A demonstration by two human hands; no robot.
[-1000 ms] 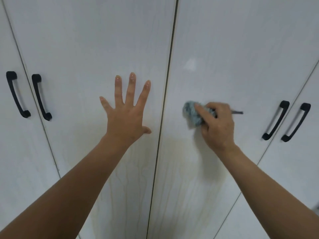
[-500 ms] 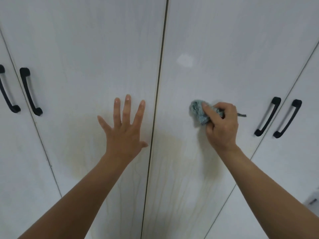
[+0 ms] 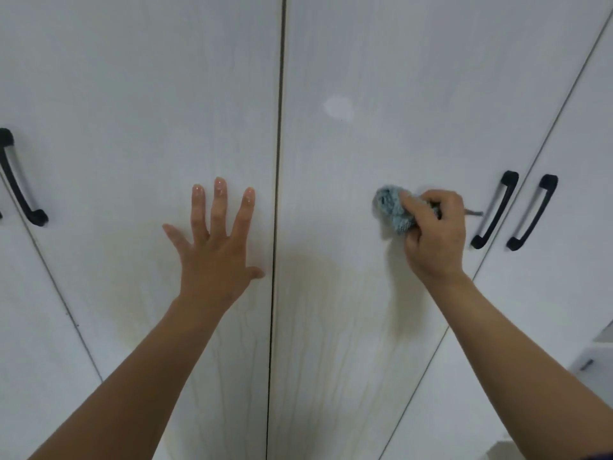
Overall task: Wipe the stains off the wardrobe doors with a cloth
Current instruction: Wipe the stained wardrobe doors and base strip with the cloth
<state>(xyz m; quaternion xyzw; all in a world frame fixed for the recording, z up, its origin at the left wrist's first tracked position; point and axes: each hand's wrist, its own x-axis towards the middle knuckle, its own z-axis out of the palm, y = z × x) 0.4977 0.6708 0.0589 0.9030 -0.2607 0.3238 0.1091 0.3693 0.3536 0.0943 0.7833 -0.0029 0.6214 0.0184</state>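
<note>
Rightward, away from the centre seam [image 3: 279,127] and nearer a black handle [image 3: 494,210], the cloth [image 3: 393,210] has been carried. It is bunched in the curled grip of the right hand [image 3: 434,242] and pressed against the right wardrobe door [image 3: 414,68]. The left hand [image 3: 215,257] is laid flat on the left door [image 3: 132,78], its grip wide, fingers spread.
</note>
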